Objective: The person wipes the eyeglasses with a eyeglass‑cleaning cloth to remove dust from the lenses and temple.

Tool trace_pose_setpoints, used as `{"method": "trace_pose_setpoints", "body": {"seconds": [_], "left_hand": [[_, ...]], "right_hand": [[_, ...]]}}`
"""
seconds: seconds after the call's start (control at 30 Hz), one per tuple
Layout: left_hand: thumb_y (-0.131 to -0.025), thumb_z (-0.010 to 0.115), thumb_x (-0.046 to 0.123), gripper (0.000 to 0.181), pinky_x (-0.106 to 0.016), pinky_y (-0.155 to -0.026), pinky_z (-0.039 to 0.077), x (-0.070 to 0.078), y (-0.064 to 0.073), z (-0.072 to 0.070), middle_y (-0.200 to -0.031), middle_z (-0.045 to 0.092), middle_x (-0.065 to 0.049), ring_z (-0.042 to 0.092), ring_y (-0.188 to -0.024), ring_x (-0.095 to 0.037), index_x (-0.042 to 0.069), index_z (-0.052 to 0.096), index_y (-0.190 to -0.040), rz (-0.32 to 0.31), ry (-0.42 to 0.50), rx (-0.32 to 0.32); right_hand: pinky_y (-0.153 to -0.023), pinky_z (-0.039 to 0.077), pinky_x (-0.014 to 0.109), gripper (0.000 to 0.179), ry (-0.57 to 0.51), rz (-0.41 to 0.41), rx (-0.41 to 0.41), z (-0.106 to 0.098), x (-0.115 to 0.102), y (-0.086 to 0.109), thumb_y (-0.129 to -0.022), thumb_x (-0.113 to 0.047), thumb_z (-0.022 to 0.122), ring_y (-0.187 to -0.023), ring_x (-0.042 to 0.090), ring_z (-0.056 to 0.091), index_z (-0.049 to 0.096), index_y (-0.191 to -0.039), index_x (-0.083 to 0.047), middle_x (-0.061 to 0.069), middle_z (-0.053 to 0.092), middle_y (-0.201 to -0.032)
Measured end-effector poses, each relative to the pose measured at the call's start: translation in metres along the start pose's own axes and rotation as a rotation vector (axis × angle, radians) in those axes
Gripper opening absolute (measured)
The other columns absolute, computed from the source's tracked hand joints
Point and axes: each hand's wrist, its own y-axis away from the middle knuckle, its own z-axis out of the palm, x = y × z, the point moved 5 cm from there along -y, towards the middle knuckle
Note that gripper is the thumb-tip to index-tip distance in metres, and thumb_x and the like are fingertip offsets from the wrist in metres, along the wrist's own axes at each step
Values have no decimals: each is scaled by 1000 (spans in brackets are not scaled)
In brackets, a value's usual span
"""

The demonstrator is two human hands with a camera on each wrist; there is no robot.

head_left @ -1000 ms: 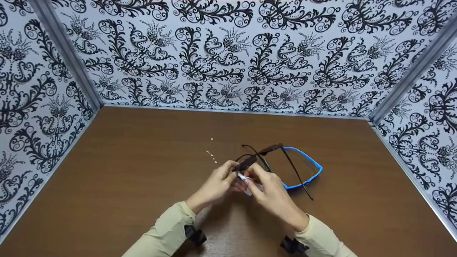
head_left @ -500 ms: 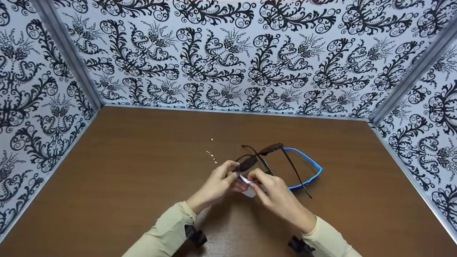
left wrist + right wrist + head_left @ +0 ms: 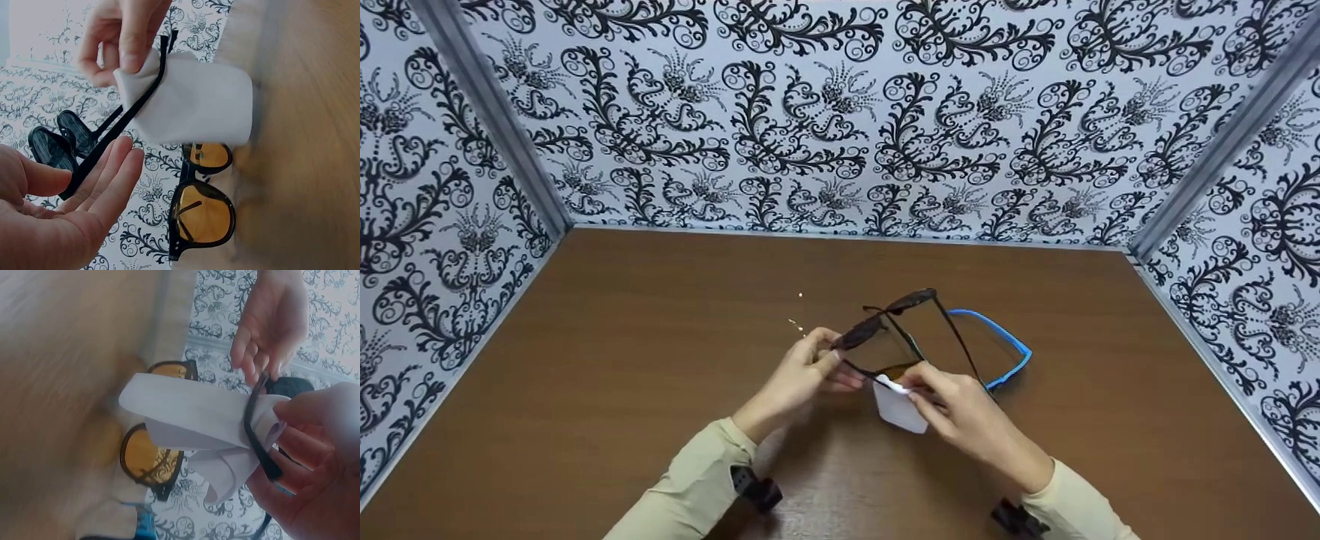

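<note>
My left hand (image 3: 799,371) holds black sunglasses (image 3: 861,332) at one end of the frame, where an arm joins it. In the left wrist view the thumb and fingers are on either side of that corner. My right hand (image 3: 971,412) pinches a white cloth (image 3: 901,411) by its gathered upper edge. The cloth hangs down, and one arm of the sunglasses (image 3: 121,121) crosses in front of it. Behind the cloth are black-framed glasses with amber lenses (image 3: 205,214), partly hidden by it.
A blue, bent, eyewear-like piece (image 3: 1012,341) lies on the brown table (image 3: 675,337), to the right behind the sunglasses. Small pale specks (image 3: 795,324) are scattered beyond my left hand. Patterned panels (image 3: 832,112) stand at the back and sides.
My right hand has drawn the white cloth to the right and towards me, away from my left hand. The sunglasses have shifted slightly left and away, uncovering an amber lens.
</note>
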Motion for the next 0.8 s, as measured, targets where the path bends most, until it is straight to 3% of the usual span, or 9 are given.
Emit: {"method": "trace_pose_setpoints", "body": {"seconds": [0.17, 0.3, 0.47, 0.8], "left_hand": [[-99, 37, -5, 11, -44, -77, 56, 3, 1, -8, -89, 65, -33, 67, -82, -41, -9, 42, -109, 18, 4, -3], [-99, 39, -3, 10, -47, -77, 55, 5, 3, -14, -88, 65, -33, 68, -81, -42, -9, 44, -107, 46, -54, 1], [-99, 40, -4, 9, -49, -74, 55, 7, 7, -24, -87, 66, -31, 68, -80, -42, -9, 45, -105, 29, -87, 36], [-98, 41, -4, 8, -52, -82, 52, 11, 8, -37, -91, 67, -28, 67, -87, -43, -6, 47, -104, -18, -78, 100]], "right_hand": [[-62, 52, 17, 24, 24, -17, 4, -8, 3, 5, -81, 13, 66, -74, 9, 65, 59, -97, -4, 2, 68, -88], [-64, 52, 17, 25, 28, -4, 14, -15, 6, 11, -80, 13, 68, -75, 9, 65, 60, -96, -4, 1, 68, -89], [-65, 52, 17, 24, 32, 11, 39, -25, 12, 16, -80, 12, 69, -74, 11, 66, 60, -96, -3, 3, 68, -86], [-63, 52, 17, 26, 42, 25, 99, -42, 13, 17, -77, 15, 69, -72, 10, 65, 60, -94, -3, 0, 68, -82]]}}
